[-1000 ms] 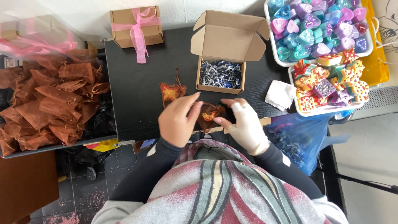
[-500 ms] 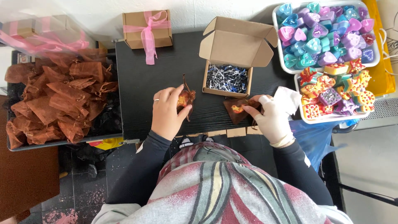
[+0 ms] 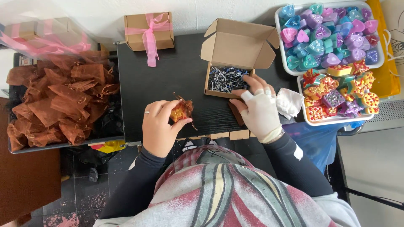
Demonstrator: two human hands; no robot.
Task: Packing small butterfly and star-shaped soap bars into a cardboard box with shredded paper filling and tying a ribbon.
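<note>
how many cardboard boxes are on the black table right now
2: a closed box tied with pink ribbon at the back left edge, and an open box with shredded filling before the right hand.

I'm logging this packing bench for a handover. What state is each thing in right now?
Open cardboard box: lid up, shredded paper inside.
Ribboned box: closed, pink bow tied.
Small organza pouch: filled, gripped by left hand.
Right hand: gloved, fingers at the open box's edge.
Heart soap tray: full.
Star soap tray: full.
Brown pouch bin: heaped.

Matt cardboard box point(image 3: 235, 46) holds shredded paper point(image 3: 225, 79); sheer brown cloth pouch point(image 3: 182, 110); dark wood-grain table point(image 3: 168, 80).
</note>
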